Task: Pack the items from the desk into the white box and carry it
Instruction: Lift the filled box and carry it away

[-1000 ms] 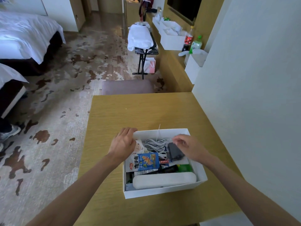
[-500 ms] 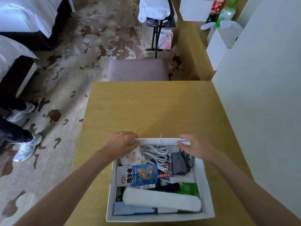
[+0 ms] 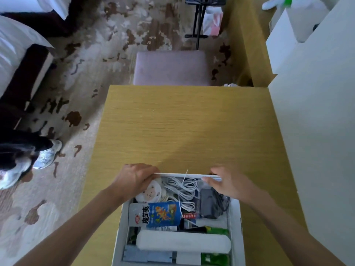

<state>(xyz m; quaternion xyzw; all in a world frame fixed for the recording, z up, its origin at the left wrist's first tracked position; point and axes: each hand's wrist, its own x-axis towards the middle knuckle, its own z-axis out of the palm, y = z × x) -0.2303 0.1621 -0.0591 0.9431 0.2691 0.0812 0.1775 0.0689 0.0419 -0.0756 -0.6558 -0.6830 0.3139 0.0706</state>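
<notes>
White box: sits at the near edge of the tabletop, already packed.
Contents: white cable, blue snack packet and long white case lie below the rim.
Left hand: fingers curled over the far rim's left corner.
Right hand: grips the far rim's right end.
Purpose: the matched hold probably readies a pull or lift.
Beyond: a mauve stool.
</notes>
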